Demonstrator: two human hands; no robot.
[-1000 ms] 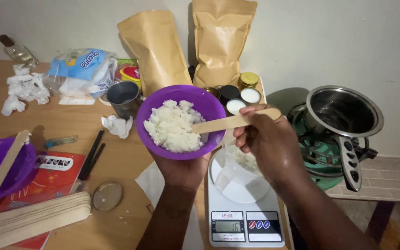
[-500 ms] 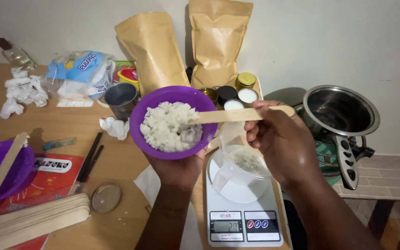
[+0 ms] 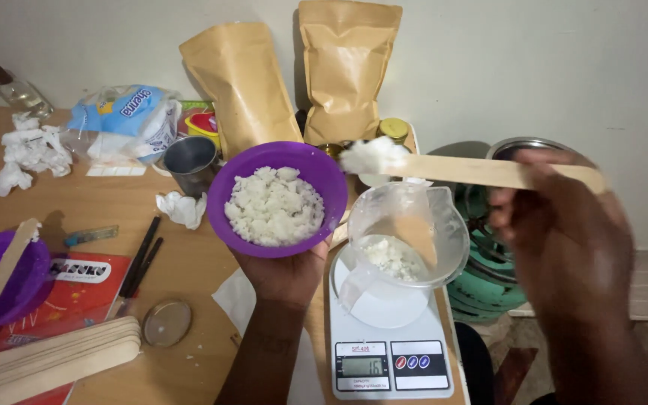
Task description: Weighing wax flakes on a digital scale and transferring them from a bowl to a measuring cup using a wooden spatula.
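Left hand [image 3: 283, 271] cups the purple bowl [image 3: 279, 196] from beneath; right hand [image 3: 564, 225] fingers pinch a wooden stick [image 3: 481, 171], its white lump beyond them, above the plastic jug [image 3: 406, 232]

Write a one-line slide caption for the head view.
Left hand holds purple bowl; right hand lifts wooden stick over clear jug on scale.

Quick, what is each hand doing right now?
Left hand: closed under the purple bowl, holding it up.
Right hand: closed on the wooden stick, white lump at its tip.
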